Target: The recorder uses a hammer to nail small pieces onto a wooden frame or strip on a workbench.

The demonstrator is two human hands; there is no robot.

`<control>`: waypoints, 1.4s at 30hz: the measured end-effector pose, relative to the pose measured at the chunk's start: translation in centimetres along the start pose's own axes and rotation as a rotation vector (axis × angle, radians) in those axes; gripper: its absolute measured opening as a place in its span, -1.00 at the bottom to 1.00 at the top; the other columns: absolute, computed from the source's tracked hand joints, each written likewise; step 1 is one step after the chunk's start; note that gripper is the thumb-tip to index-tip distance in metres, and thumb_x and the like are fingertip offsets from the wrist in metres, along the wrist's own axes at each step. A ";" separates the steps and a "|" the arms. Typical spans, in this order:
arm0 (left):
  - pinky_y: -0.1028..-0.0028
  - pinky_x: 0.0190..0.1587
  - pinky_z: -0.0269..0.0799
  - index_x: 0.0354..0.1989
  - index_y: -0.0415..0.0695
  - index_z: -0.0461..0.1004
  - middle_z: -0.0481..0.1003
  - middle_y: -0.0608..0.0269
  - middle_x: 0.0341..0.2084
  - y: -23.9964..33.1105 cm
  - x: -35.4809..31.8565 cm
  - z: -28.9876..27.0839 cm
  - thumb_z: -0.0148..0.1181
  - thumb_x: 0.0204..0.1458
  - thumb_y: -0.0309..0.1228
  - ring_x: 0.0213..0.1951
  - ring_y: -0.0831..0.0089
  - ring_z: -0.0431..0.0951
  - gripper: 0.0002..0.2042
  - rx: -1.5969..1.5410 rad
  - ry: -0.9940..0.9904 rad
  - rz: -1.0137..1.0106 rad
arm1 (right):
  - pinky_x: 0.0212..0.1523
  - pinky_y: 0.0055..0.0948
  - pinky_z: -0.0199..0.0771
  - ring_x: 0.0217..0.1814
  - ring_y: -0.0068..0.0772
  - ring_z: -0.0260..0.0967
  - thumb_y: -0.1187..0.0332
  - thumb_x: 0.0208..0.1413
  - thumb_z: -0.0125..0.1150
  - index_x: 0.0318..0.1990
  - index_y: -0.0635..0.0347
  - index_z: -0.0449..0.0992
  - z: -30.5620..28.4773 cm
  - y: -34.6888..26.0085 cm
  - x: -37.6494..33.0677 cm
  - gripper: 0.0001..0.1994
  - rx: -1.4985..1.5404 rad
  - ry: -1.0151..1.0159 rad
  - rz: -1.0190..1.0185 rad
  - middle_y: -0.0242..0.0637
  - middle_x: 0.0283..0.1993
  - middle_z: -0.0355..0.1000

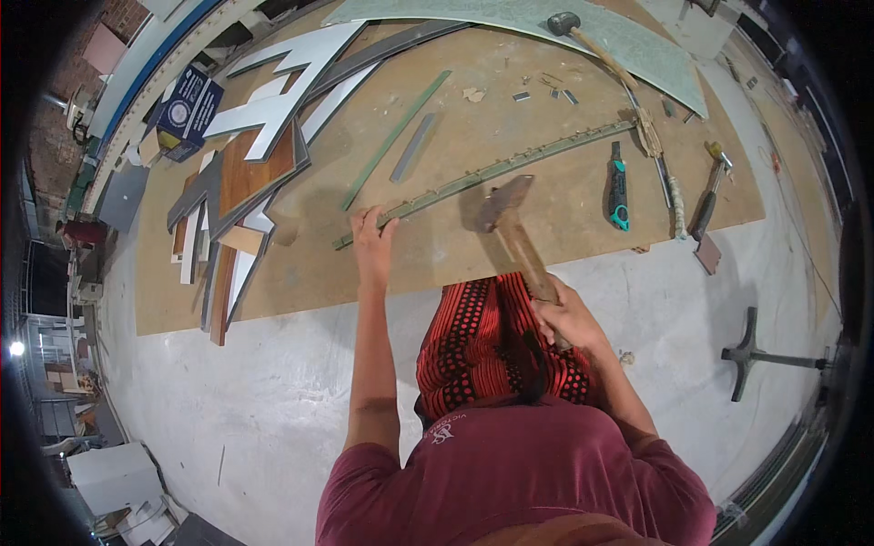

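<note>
My left hand [371, 238] is closed on the near left end of a long, narrow green strip [519, 164] that lies slantwise on a brown board. Small pale bits stick up along the strip's edge. In my right hand [574, 317] is the wooden handle of a hammer [517, 238]. Its rusty metal head is raised just on the near side of the strip's middle, apart from it. A second green strip [397, 138] and a short grey strip [413, 147] lie beyond my left hand.
Cut white, grey and wood-toned panels [250, 173] pile up at the left of the board [309, 264], by a dark blue box [187, 109]. At right lie a teal utility knife [618, 193], another hammer [708, 196] and a black mallet [566, 25]. A pale green sheet [510, 14] covers the far edge.
</note>
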State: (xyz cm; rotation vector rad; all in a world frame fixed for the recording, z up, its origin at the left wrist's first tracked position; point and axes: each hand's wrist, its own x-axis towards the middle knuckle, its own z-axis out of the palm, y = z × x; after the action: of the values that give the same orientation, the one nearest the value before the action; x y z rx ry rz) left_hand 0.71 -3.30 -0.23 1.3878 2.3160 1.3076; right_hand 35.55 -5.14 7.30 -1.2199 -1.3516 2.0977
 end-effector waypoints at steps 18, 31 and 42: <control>0.23 -0.18 0.39 -0.24 -0.16 0.46 0.44 0.14 -0.25 4.8 1.8 5.0 0.26 -0.07 -0.43 -0.18 0.07 0.46 -0.79 0.259 -0.083 0.309 | -0.66 -0.57 0.22 -0.69 -0.59 0.13 0.19 0.14 0.12 0.19 0.13 0.20 -6.9 6.2 2.5 -0.51 0.526 -0.097 0.049 -0.41 -0.54 0.22; 0.25 -0.07 0.38 -0.01 -0.22 0.39 0.42 -0.05 -0.15 12.1 10.2 10.8 0.27 -0.05 -0.40 -0.06 0.08 0.45 -0.60 0.023 -0.214 0.428 | -0.57 -0.44 0.40 -0.66 -0.47 0.34 0.03 0.18 0.08 0.07 0.40 0.22 -6.2 5.0 2.8 -0.44 -0.176 0.277 -0.013 -0.27 -0.59 0.36; 0.23 -0.01 0.39 -0.20 -0.01 0.57 0.47 0.03 -0.16 18.7 20.2 30.6 0.08 0.02 -0.40 -0.05 0.10 0.45 -0.81 0.076 -0.385 0.480 | -0.55 -0.47 0.36 -0.60 -0.52 0.30 0.01 0.17 0.10 0.00 0.36 0.27 -5.3 4.2 2.9 -0.47 -0.175 0.329 0.064 -0.29 -0.55 0.35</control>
State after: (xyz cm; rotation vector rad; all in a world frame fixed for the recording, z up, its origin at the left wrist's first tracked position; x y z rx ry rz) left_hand 17.13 34.43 0.72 2.0961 1.8609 0.9337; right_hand 38.80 -2.23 1.39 -1.6161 -1.3777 1.7466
